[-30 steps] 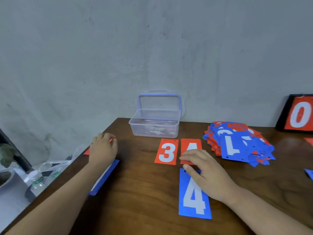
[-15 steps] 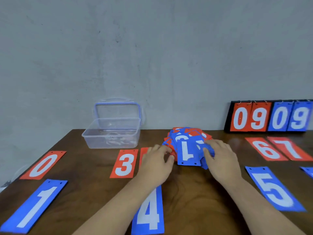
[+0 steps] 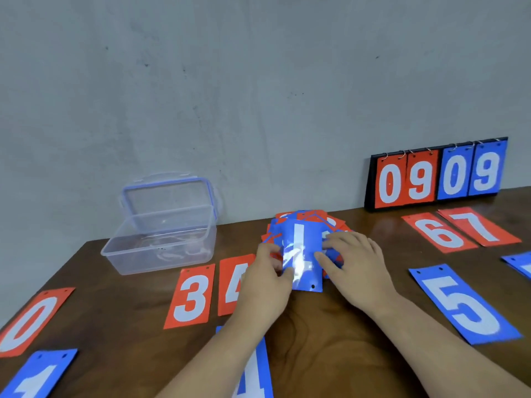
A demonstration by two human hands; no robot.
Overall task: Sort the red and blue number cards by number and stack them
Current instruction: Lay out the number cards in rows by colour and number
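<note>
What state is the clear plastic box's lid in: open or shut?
Open: the plastic box has its lid standing upright behind it.

Wooden table with laid-out number cards, a card pile, clear plastic box, flip scoreboard.

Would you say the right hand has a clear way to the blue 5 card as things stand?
Probably yes: the blue 5 card lies flat and uncovered beside the right hand, only bare table between them, though that hand touches the pile.

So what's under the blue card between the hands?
A loose pile of red and blue cards shows around it. The blue card, left hand and right hand hide most numbers.
</note>
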